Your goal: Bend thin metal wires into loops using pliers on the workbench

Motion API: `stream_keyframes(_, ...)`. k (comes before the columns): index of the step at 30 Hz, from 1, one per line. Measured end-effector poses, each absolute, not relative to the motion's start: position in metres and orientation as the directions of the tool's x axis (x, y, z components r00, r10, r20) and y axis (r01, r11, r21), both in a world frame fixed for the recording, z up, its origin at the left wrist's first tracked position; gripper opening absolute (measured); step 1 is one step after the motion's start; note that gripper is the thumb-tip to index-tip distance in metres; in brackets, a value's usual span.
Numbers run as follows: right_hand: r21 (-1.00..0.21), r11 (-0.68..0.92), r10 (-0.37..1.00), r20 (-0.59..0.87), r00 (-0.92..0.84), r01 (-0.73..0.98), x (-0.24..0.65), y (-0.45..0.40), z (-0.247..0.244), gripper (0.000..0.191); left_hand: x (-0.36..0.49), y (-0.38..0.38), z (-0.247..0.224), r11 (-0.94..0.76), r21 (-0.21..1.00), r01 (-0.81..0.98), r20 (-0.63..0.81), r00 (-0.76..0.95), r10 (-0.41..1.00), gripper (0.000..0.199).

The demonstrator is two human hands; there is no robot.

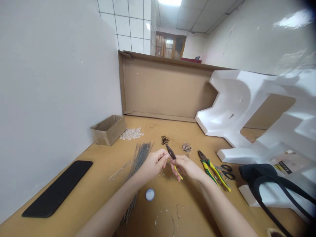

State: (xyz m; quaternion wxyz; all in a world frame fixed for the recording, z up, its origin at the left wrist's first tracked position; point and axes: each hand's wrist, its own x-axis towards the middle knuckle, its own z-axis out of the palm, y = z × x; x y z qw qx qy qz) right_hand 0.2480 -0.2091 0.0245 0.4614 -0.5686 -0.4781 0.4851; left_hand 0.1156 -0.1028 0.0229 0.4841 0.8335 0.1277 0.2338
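Note:
My right hand (184, 166) is closed around the yellow handles of needle-nose pliers (171, 152), whose dark jaws point up and away. Beside the jaws, my left hand (158, 160) pinches with thumb and forefinger; what lies between the fingertips is too small to make out. Just past the plier tips sits a small cluster of black rings (165, 140). A bundle of straight grey wires (142, 158) runs under my left forearm. Right of the pliers lies a little heap of small metal pieces (187, 146).
At the right lie green-and-yellow combination pliers (212, 169), scissors (226, 171) and a black strap (261, 179) by white foam (229, 98). A cardboard box (107, 131), clear small pieces (132, 133) and a black pad (59, 187) are left. A round white lid (149, 194) lies nearer.

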Motion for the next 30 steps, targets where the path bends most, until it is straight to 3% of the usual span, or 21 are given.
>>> stream_keyframes(3, -0.968, -0.111, 0.989, -0.086, 0.118, 0.225, 0.246, -0.208, 0.024, 0.025, 0.117, -0.101, 0.021, -0.458, 0.888, -0.036, 0.257, 0.864, 0.432, 0.026)
stream_keyframes(5, -0.904, -0.109, 0.982, -0.033, 0.187, 0.413, 0.244, -0.209, 0.024, 0.027, 0.117, -0.1, 0.019, -0.432, 0.901, -0.046, 0.249, 0.869, 0.428, 0.025)
stream_keyframes(7, -0.746, -0.133, 0.962, 0.063, 0.267, 0.653, 0.242, -0.21, 0.025, 0.027, 0.118, -0.101, 0.018, -0.403, 0.914, -0.053, 0.24, 0.871, 0.429, 0.024)
stream_keyframes(10, -0.373, -0.264, 0.909, 0.213, 0.359, 0.89, 0.237, -0.21, 0.024, 0.023, 0.12, -0.102, 0.015, -0.326, 0.944, -0.056, 0.205, 0.873, 0.443, 0.024)
stream_keyframes(13, -0.099, -0.381, 0.863, 0.317, 0.392, 0.919, 0.23, -0.206, 0.017, 0.018, 0.123, -0.102, 0.013, -0.179, 0.984, -0.018, 0.101, 0.88, 0.464, 0.021)
stream_keyframes(16, -0.009, -0.422, 0.836, 0.382, 0.393, 0.907, 0.227, -0.2, 0.009, 0.016, 0.126, -0.103, 0.011, -0.026, 0.999, 0.028, -0.012, 0.873, 0.487, 0.019)
stream_keyframes(19, -0.115, -0.401, 0.83, 0.374, 0.413, 0.909, 0.23, -0.199, 0.006, 0.016, 0.127, -0.102, 0.009, 0.009, 1.0, 0.027, -0.028, 0.871, 0.491, 0.02)
stream_keyframes(22, -0.454, -0.243, 0.897, 0.231, 0.376, 0.857, 0.238, -0.201, 0.01, 0.021, 0.127, -0.098, 0.009, -0.128, 0.992, -0.004, 0.065, 0.877, 0.477, 0.022)
stream_keyframes(24, -0.727, -0.123, 0.954, 0.102, 0.283, 0.675, 0.243, -0.203, 0.013, 0.024, 0.126, -0.096, 0.008, -0.255, 0.966, -0.04, 0.157, 0.876, 0.455, 0.023)
stream_keyframes(26, -0.905, -0.081, 0.984, -0.005, 0.18, 0.417, 0.246, -0.203, 0.015, 0.025, 0.126, -0.093, 0.007, -0.349, 0.934, -0.077, 0.233, 0.873, 0.43, 0.023)
stream_keyframes(28, -0.969, -0.101, 0.99, -0.077, 0.115, 0.226, 0.247, -0.203, 0.015, 0.023, 0.126, -0.092, 0.005, -0.391, 0.915, -0.093, 0.265, 0.871, 0.413, 0.023)
stream_keyframes(30, -0.977, -0.122, 0.99, -0.106, 0.098, 0.178, 0.248, -0.202, 0.015, 0.022, 0.126, -0.091, 0.004, -0.39, 0.917, -0.086, 0.255, 0.877, 0.407, 0.024)
